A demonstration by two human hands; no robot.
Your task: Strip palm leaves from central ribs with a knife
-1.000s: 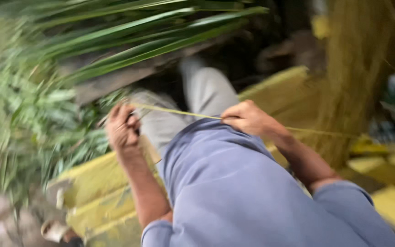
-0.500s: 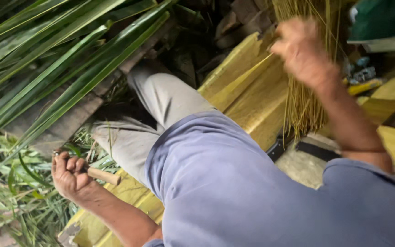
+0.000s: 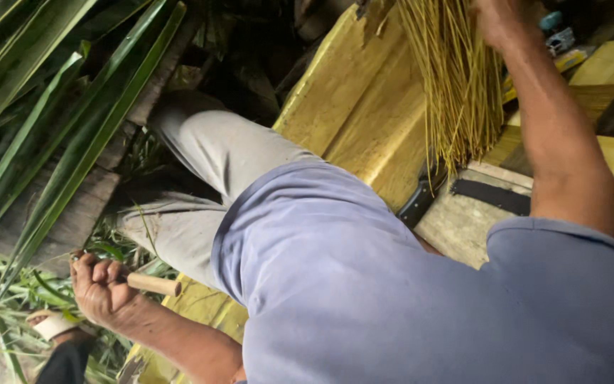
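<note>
Left hand (image 3: 101, 288) curling fully closed around a pale wooden cylindrical handle (image 3: 153, 284) low beside green palm leaves (image 3: 51, 121), right hand (image 3: 499, 21) reaching up into a hanging bundle of thin yellow dried sticks (image 3: 456, 92), its grip being impossible to tell.

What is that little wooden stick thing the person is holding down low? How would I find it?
Start at the big blue-grey shirt filling the middle, then follow the bare arm down to the left hand near the long green leaves. Poking out of that closed fist is a short, pale, round wooden handle. It is the only smooth, light-coloured peg among the greenery.
</note>
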